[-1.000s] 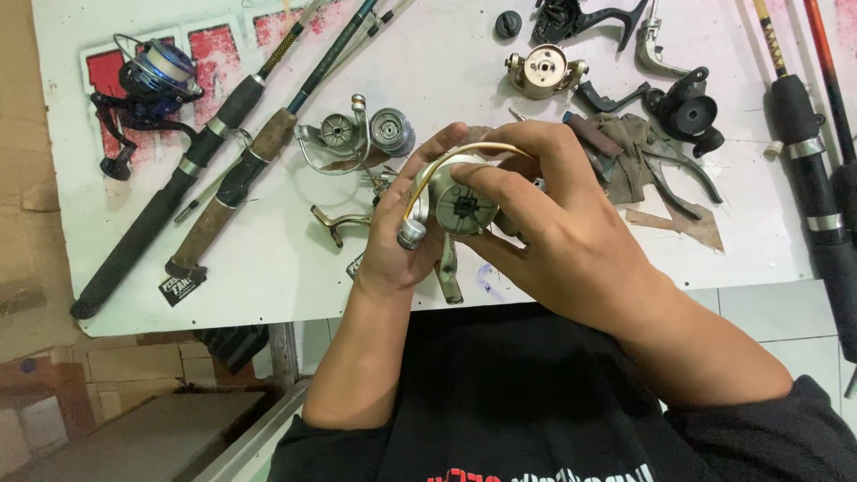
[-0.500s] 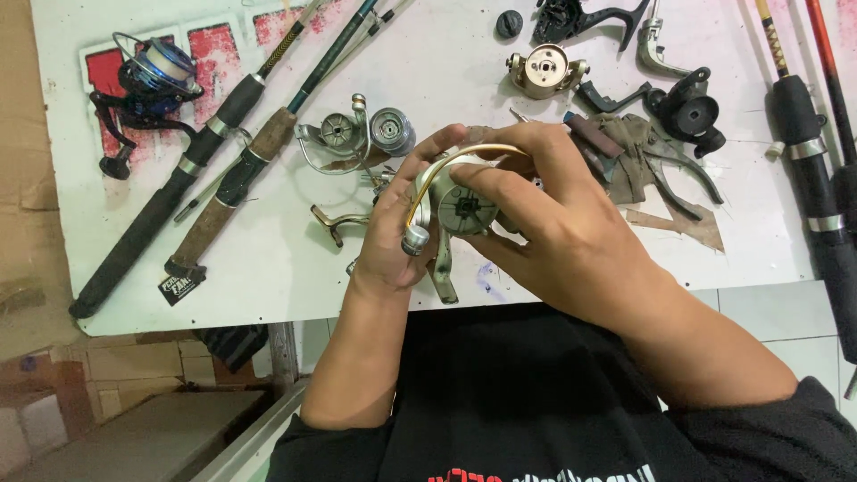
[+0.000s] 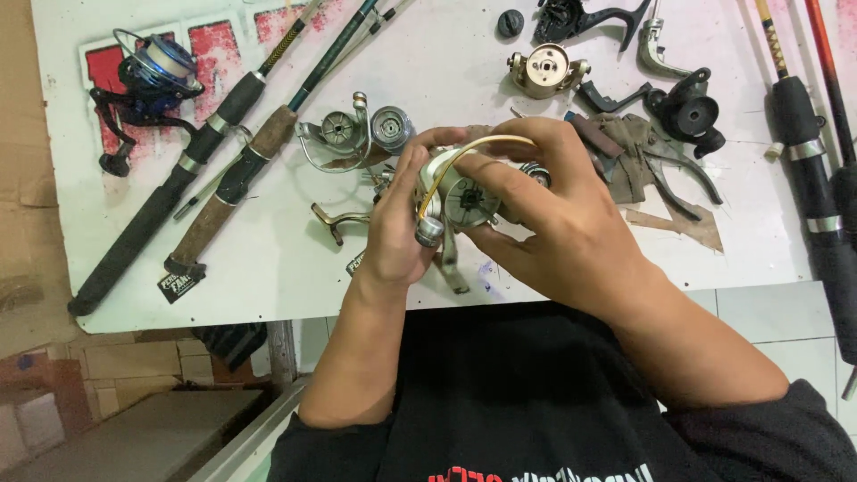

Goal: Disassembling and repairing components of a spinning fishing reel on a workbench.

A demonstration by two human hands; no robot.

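Over the near edge of the white table (image 3: 268, 268), you hold a silver spinning reel body (image 3: 464, 198) up between both hands, above the surface, rotor face toward the camera. Your left hand (image 3: 397, 228) wraps the left side, thumb curled over the top, fingers closed around it from behind; a small round knob pokes out just under your thumb. Your right hand (image 3: 558, 228) clamps the right side, index finger pressed across the rotor front, other fingers folded behind. The yellowish bail wire (image 3: 473, 147) arcs over the top between your fingers. A reel foot sticks down below the hands.

Just left of your left hand: a dismantled silver reel (image 3: 353, 134) and a bent crank handle (image 3: 335, 219) lying flat. Further left, two rods with cork and black grips (image 3: 219, 192) run diagonally, and a blue reel (image 3: 147, 80) sits in the far left corner. Behind your right hand: a brass-toned reel part (image 3: 546, 70), black reel pieces (image 3: 692, 112), pliers on a brown rag (image 3: 643, 147). More rod handles (image 3: 808, 170) along the right edge.
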